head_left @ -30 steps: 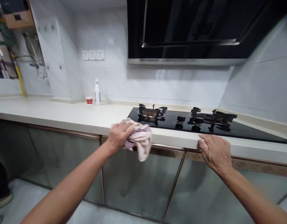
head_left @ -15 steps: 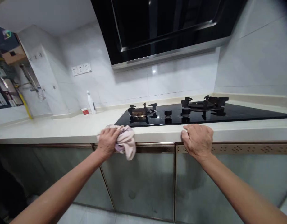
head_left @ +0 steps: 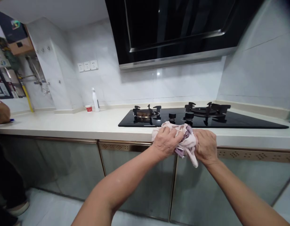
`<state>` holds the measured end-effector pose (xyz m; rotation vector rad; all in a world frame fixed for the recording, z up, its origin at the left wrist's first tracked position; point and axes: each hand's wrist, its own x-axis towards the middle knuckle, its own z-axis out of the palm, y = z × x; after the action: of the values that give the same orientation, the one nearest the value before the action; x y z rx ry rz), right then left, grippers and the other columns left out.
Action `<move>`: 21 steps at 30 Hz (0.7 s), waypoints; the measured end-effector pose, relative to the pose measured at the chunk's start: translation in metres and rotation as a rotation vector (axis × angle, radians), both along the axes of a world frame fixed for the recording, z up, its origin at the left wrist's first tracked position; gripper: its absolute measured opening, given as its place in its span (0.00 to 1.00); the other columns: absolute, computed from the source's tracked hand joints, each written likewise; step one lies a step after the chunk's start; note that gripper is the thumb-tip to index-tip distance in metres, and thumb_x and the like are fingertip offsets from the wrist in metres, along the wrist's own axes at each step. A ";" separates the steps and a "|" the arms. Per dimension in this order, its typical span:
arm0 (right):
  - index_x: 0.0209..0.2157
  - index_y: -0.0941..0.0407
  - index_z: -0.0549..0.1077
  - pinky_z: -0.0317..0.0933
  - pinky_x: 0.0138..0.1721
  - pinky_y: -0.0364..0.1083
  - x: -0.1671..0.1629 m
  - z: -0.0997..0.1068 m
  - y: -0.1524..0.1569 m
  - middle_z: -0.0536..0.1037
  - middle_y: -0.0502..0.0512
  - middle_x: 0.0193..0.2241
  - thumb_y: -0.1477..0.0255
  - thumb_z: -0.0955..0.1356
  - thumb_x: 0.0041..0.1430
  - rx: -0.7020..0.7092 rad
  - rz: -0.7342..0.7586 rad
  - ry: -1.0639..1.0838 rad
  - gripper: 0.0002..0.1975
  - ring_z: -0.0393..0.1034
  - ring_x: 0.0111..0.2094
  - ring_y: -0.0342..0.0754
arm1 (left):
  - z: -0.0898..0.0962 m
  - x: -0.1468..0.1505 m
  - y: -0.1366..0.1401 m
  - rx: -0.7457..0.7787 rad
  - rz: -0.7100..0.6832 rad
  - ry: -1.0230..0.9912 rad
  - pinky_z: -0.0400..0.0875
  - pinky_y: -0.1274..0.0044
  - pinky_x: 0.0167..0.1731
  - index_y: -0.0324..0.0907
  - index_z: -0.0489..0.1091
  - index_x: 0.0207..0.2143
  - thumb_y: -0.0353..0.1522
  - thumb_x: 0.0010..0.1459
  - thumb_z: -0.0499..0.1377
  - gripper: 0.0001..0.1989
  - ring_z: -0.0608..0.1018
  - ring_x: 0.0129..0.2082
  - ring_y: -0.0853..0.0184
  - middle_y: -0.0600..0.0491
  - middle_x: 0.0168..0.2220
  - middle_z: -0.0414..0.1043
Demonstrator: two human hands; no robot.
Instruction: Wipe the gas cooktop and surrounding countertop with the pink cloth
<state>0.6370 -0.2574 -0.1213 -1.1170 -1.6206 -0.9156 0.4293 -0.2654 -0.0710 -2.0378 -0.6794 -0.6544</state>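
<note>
My left hand [head_left: 167, 142] is closed on a crumpled pale pink and lilac cloth [head_left: 188, 146], pressed against the front edge of the white countertop [head_left: 126, 135]. A loose corner of the cloth hangs down below the edge. Just to its right, my right hand [head_left: 206, 145] is closed over the same countertop edge, its side touching the cloth. Its fingertips are partly hidden. Directly behind both hands lies the black glass gas hob [head_left: 244, 121], with two burners and dark knobs.
A black range hood [head_left: 173, 31] hangs low over the hob. Farther left stand a white spray bottle [head_left: 95, 100] and a red and white cup [head_left: 88, 108]. Another person's arm [head_left: 2, 113] rests on the counter at the far left. Cabinet doors [head_left: 140, 179] line the front below.
My left hand has slid the cloth rightward along the countertop edge until it meets my right hand, which stays in about the same place. Another person's arm has come into view at the left.
</note>
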 end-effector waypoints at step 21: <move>0.42 0.55 0.73 0.52 0.48 0.51 -0.011 0.002 0.003 0.79 0.56 0.39 0.69 0.61 0.67 0.073 0.001 0.011 0.11 0.67 0.40 0.52 | 0.024 -0.324 -0.002 -0.190 0.464 -0.063 0.63 0.63 0.53 0.42 0.61 0.63 0.37 0.60 0.56 0.29 0.66 0.61 0.50 0.41 0.59 0.68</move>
<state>0.6256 -0.2541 -0.1188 -1.0695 -1.5664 -0.9592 0.1056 -0.2677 -0.0469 -1.9327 -1.2422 -0.3926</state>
